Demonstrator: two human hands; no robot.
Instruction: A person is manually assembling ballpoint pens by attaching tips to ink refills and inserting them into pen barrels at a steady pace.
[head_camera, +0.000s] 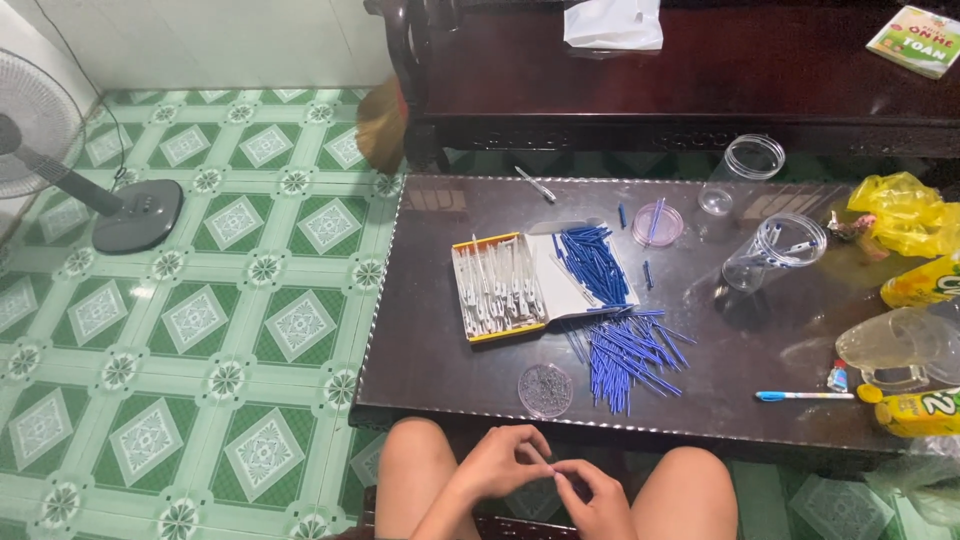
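Dark polished wood forms the table (440, 340), seen from above a seated person's knees. Below the table's near edge, the left hand (503, 462) and right hand (598, 497) meet fingertip to fingertip, each grip pressed together, pinching a small part (551, 468) too tiny to identify. Near the table's centre lies an open box (540, 285); its left half holds pale pen barrels (497, 288), its right half blue pen refills (593, 262). A loose pile of blue refills (627, 352) spreads just in front of the box. A round clear dish (545, 389) sits by the near edge. A clear jar (775, 250) lies tipped toward the right edge, a blue-capped pen (803, 396) nearer the near right corner.
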